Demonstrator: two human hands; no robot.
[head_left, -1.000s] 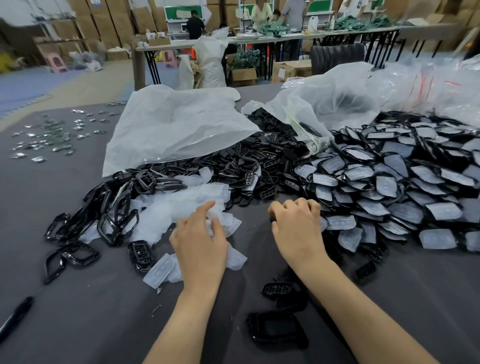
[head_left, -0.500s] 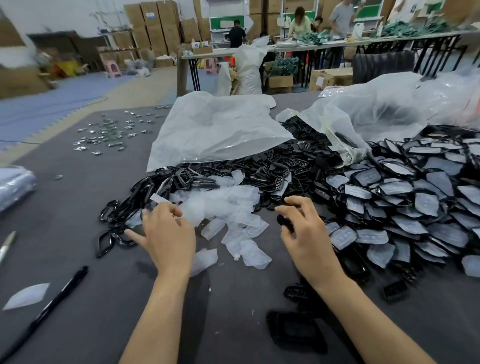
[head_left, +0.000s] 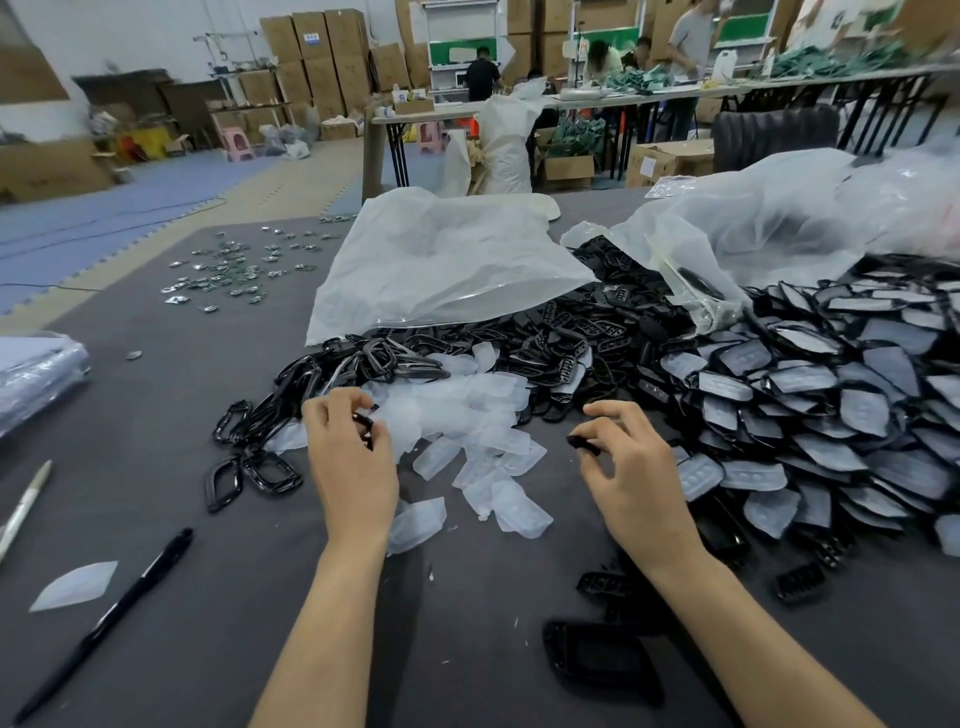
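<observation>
My left hand (head_left: 350, 457) pinches a small black plastic frame (head_left: 365, 423) at the edge of a heap of black ring-shaped frames (head_left: 270, 410). My right hand (head_left: 631, 467) pinches another small black part (head_left: 582, 444) between thumb and fingers. Between both hands lies a pile of translucent white rubbery pads (head_left: 467, 421). To the right spreads a big heap of black shells with pale pads fitted in them (head_left: 831, 410). Behind the pads is a heap of black slotted parts (head_left: 571, 338).
The work surface is a dark grey table (head_left: 156, 519). A black pen (head_left: 109, 618) and a silver pen (head_left: 26, 501) lie at the left. Small shiny metal pieces (head_left: 234, 270) are scattered far left. Clear plastic bags (head_left: 441, 260) lie behind the heaps. A black shell (head_left: 597, 660) sits near my right forearm.
My left hand moved left from the white pads to the black frames and picked one up. My right hand lifted slightly with its black part. The view shifted left.
</observation>
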